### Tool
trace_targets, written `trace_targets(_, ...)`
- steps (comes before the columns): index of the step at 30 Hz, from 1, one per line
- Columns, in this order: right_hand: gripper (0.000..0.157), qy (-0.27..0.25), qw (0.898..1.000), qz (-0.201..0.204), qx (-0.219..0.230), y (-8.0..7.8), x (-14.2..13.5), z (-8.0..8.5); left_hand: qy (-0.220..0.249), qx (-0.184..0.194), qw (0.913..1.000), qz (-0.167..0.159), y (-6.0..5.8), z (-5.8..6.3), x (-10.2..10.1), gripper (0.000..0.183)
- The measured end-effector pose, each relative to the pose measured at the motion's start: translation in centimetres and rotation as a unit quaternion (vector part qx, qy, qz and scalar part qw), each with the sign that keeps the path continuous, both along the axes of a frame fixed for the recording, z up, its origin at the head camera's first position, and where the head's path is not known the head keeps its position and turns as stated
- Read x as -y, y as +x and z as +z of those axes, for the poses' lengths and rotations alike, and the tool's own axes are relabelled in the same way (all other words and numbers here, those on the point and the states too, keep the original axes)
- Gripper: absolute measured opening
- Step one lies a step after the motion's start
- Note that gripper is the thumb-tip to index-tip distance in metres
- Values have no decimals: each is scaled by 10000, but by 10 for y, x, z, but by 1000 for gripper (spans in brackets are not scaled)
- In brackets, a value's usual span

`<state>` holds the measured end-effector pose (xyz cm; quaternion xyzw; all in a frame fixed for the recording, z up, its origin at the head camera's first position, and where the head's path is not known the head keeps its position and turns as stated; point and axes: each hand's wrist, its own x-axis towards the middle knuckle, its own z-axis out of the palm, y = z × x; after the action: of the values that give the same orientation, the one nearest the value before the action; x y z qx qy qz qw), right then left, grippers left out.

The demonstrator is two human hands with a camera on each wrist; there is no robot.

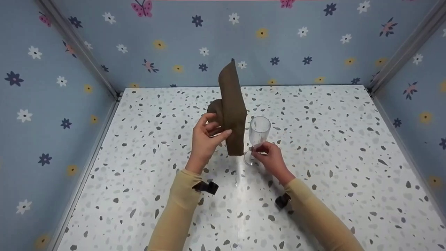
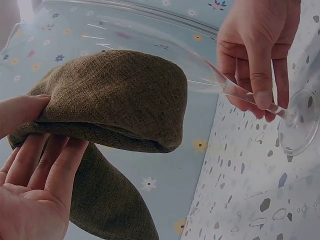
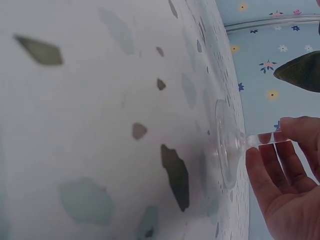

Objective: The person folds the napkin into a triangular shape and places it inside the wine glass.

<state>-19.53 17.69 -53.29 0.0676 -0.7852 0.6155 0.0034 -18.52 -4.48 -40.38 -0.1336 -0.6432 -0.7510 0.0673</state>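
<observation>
A folded brown cloth (image 1: pixel 232 108) is pinched between the thumb and fingers of my left hand (image 1: pixel 206 139); one flap of it stands up and another hangs over the fingers. Just to its right is a clear stemmed glass (image 1: pixel 259 129), bowl upward. My right hand (image 1: pixel 273 157) grips that glass by its stem, thumb on one side and fingers on the other. In the right wrist view the round glass foot (image 3: pixel 227 145) appears close to the tabletop; whether it touches I cannot tell. In the left wrist view, the cloth (image 2: pixel 115 100) partly covers the glass bowl.
Beneath both hands lies a white speckled tabletop (image 1: pixel 156 146). Blue flowered panels (image 1: pixel 209 38) enclose it at the back and both sides, joined by grey corner strips (image 1: pixel 80 45). A black wrist strap device (image 1: pixel 209 187) sits on each sleeve.
</observation>
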Motion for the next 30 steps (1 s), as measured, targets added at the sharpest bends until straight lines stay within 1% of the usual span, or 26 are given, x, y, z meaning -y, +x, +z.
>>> trace_targets(3, 21, -104, 9998, 160, 97, 8, -3, 10, 20, -57, 10000, 6, 3, 6, 1, 45)
trace_targets(6, 27, -160, 9993, 252, 212, 16, -11, 25, 68, -140, 9999, -23, 5, 13, 3, 44)
trace_targets(8, 31, -137, 9994, 272, 173, 19, -21, 28, 85, -256, 9996, -59, 4, 15, 4, 45)
trace_targets(10, 34, -93, 9994, 283, 192, 22, -28, 37, 91, -378, 9992, -76, 2, 15, 6, 45)
trace_targets(13, 35, -1, 9996, 276, 77, 25, -39, 50, 52, -470, 9989, -72, 4, 21, 7, 45)
trace_targets(14, 36, 36, 9996, 261, 76, 26, -42, 57, 48, -488, 9988, -67, 5, 23, 7, 45)
trace_targets(15, 36, 18, 9996, 260, 53, 27, -45, 64, 38, -478, 9988, -58, 6, 28, 7, 45)
trace_targets(17, 37, 21, 9997, 243, -61, 25, -52, 68, 13, -466, 9989, -46, 10, 37, 6, 44)
trace_targets(21, 38, 54, 9996, 219, -148, 19, -66, 69, 17, -573, 9983, -81, 11, 45, 5, 44)
trace_targets(24, 39, 119, 9994, 242, -236, 18, -73, 74, 28, -646, 9978, -107, 10, 48, 4, 44)
trace_targets(27, 40, 51, 9989, 306, -345, 23, -72, 92, 38, -672, 9977, -112, 10, 52, 2, 43)
trace_targets(30, 39, -26, 9980, 416, -476, 31, -67, 115, 90, -681, 9976, -128, 9, 57, -1, 43)
